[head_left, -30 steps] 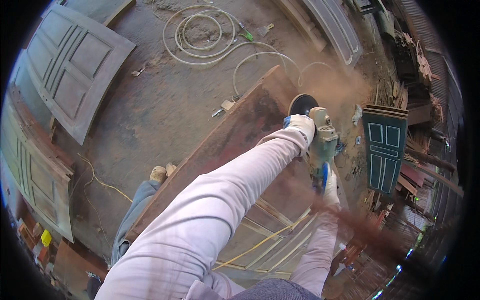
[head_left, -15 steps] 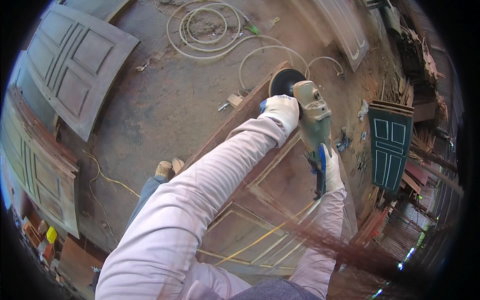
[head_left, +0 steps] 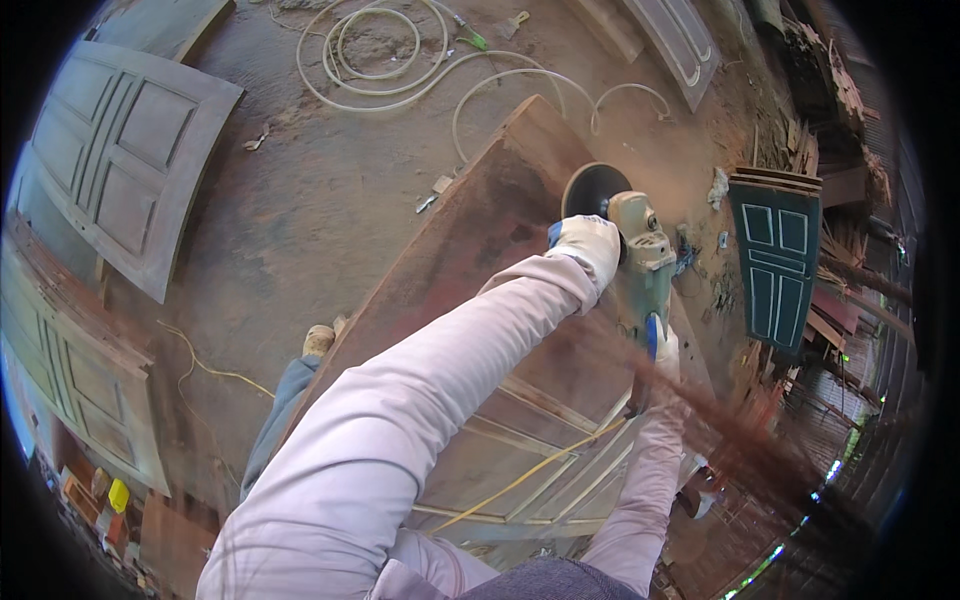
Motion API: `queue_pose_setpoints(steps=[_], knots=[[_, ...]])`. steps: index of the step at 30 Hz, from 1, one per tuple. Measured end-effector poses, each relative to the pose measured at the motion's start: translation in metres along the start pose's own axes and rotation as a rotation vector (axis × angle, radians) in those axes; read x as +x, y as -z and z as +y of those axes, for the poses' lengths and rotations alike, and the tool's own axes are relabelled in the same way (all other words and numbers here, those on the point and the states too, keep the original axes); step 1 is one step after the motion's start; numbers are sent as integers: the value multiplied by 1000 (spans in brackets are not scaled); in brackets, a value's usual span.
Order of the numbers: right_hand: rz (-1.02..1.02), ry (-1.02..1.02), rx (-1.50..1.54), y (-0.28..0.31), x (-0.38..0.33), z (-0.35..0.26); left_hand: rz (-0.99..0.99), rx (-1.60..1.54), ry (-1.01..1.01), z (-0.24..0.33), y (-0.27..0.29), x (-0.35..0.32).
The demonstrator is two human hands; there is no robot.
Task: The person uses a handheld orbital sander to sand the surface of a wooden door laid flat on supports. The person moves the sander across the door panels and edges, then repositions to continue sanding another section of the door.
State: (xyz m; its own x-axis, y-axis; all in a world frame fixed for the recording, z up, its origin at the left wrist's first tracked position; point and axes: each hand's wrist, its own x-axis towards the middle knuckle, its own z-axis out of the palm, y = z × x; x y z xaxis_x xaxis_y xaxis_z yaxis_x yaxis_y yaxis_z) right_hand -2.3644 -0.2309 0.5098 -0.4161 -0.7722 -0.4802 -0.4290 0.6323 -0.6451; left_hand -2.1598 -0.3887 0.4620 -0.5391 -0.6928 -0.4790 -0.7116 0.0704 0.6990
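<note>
Wearing a white and blue work glove, my left hand (head_left: 588,246) is closed round the front of a disc sander (head_left: 645,262), close behind its round dark disc (head_left: 595,190). My right hand (head_left: 662,345), gloved the same way, grips the sander's rear handle; reddish-brown dust smears the view near its wrist. The disc is tilted at the far right edge of a brown panelled wooden door (head_left: 430,270); whether it touches the wood I cannot tell. My left forearm covers part of the door. A yellow cord (head_left: 545,462) runs across the lower panels below the sander.
Grey panelled doors (head_left: 165,130) and further door leaves (head_left: 75,350) stand at the left. A coiled clear hose (head_left: 375,93) lies on the dirt floor ahead. At the right are a dark green door (head_left: 775,255) and wood scraps (head_left: 835,335). My shoe (head_left: 318,341) shows beside the door.
Both hands have brought the sander a little right and nearer. More of the door's far left surface now shows beyond my left arm. The background has shifted left, and dust hangs beyond the disc.
</note>
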Motion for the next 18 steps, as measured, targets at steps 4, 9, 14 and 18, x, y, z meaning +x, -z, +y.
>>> queue_pose_setpoints(steps=[4, 9, 14, 18], knots=[[4, -223, 140, 8, -4, 22, -30, 24, -22, 17, -9, 7], [-33, -175, 110, -8, -15, 1, 77, 10, 2, -6, 1, -29], [-119, -113, 75, -26, -6, -18, 43, -16, 132, -35, 24, -67], [-106, -135, 58, -23, 9, -34, 131, -16, 55, -35, 22, -33]])
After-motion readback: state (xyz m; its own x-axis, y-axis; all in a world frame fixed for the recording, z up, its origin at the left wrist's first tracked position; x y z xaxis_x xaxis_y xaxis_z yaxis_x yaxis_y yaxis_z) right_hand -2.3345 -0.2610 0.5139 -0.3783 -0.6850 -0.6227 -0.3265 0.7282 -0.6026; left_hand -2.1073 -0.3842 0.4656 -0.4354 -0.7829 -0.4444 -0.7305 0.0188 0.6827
